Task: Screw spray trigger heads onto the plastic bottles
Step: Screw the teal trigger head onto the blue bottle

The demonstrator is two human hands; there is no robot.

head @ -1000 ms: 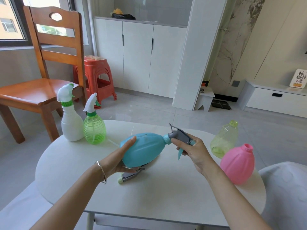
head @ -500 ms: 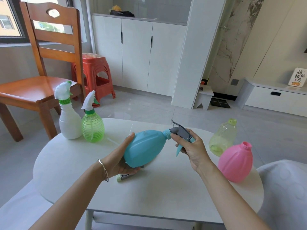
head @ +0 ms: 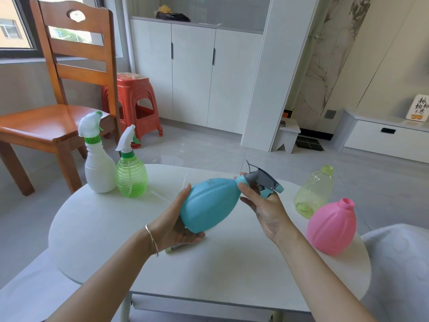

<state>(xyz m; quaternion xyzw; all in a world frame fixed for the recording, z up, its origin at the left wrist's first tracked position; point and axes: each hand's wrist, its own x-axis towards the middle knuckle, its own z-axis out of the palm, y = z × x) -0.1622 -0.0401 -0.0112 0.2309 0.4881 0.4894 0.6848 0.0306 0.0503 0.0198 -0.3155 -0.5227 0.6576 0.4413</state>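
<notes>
Bottle (head: 209, 205) in grip of left hand (head: 176, 226), trigger head (head: 263, 178) in right hand (head: 269, 210) — its fingers mostly hidden.

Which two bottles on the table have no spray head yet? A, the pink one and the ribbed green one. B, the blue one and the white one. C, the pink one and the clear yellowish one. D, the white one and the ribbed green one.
C: the pink bottle and the clear bottle both end in bare necks with no trigger on top.

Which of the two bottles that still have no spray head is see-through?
The pale yellow-green bottle on the far right, just behind the pink bottle. Both have bare open necks, but the pink one is solid-coloured.
</notes>
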